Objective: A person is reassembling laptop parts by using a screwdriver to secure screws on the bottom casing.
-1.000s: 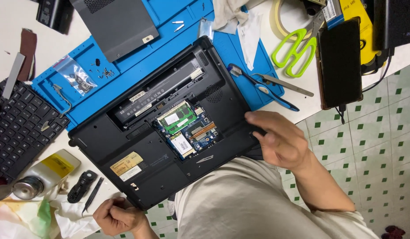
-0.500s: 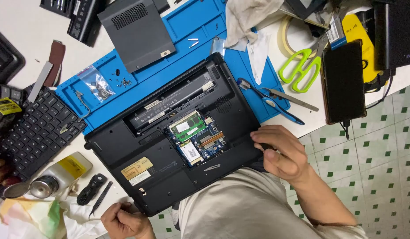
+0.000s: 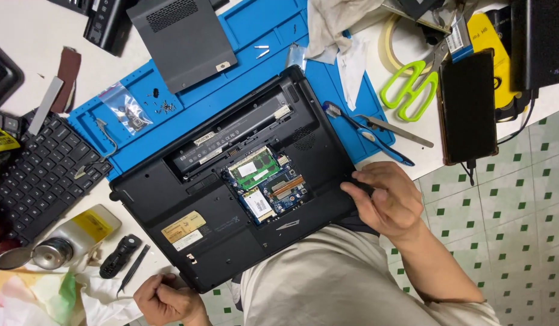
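A black laptop point(image 3: 171, 199) lies upside down, partly on a blue work mat point(image 3: 255, 36). Its bottom hatch is off, so green circuit boards point(image 3: 255, 169) show. My right hand point(image 3: 385, 205) grips the laptop's right edge, fingers curled over the corner. My left hand point(image 3: 165, 299) is a closed fist at the laptop's near left corner, and a thin tool point(image 3: 125, 297) seems to stick out of it to the left. The removed grey cover panel point(image 3: 183, 42) rests on the mat at the back.
A loose black keyboard point(image 3: 38, 175) lies to the left, beside a small bag of screws point(image 3: 128, 111). Black tweezers point(image 3: 133, 267) and a bottle point(image 3: 68, 238) sit near my left hand. A blue brush point(image 3: 367, 133), green scissors point(image 3: 412, 90) and a dark phone point(image 3: 469, 105) lie to the right.
The view has drifted, so the laptop and mat sit lower and further right in frame. Both hands keep their places at the laptop's edges.
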